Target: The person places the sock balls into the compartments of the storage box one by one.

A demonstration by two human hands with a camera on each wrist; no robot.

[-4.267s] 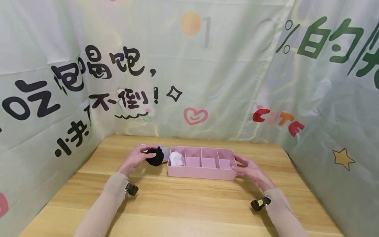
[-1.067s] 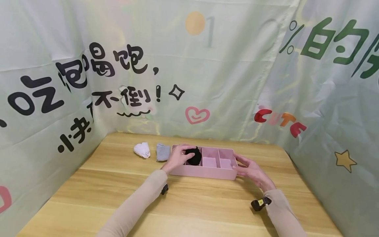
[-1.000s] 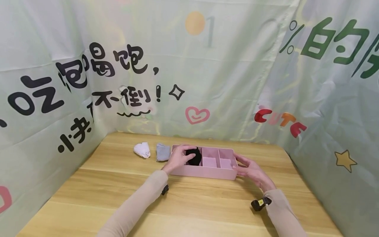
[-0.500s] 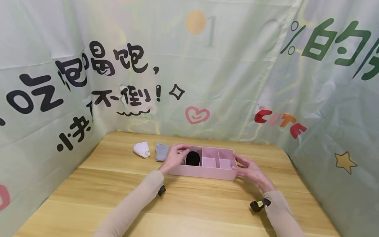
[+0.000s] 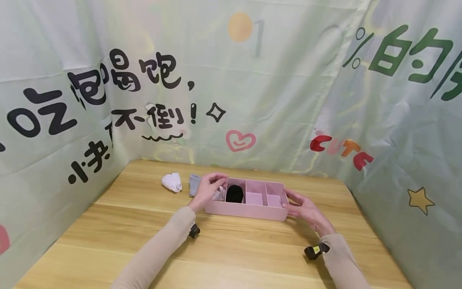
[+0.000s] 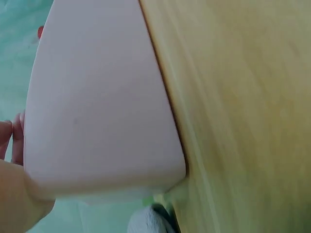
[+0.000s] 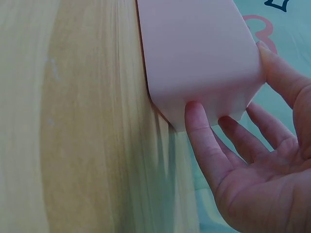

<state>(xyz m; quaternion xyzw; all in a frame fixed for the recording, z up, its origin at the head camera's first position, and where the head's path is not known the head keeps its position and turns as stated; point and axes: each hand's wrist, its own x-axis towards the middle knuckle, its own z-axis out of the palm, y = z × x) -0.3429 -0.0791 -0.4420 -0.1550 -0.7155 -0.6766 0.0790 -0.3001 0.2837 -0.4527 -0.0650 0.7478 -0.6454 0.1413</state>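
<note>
pink box (image 5: 246, 210) with left hand (image 5: 205, 193) over one end, fingers narrow; right hand (image 5: 309, 210) opposite, fingers spread

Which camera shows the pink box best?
The head view: it looks down into the pink box, showing its dividers and a black bundle inside. The left wrist view catches only its outside; the right wrist view too, with right-hand fingers touching one end.

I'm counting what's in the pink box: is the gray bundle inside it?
No, the gray bundle lies on the table to the left of the pink box.
</note>
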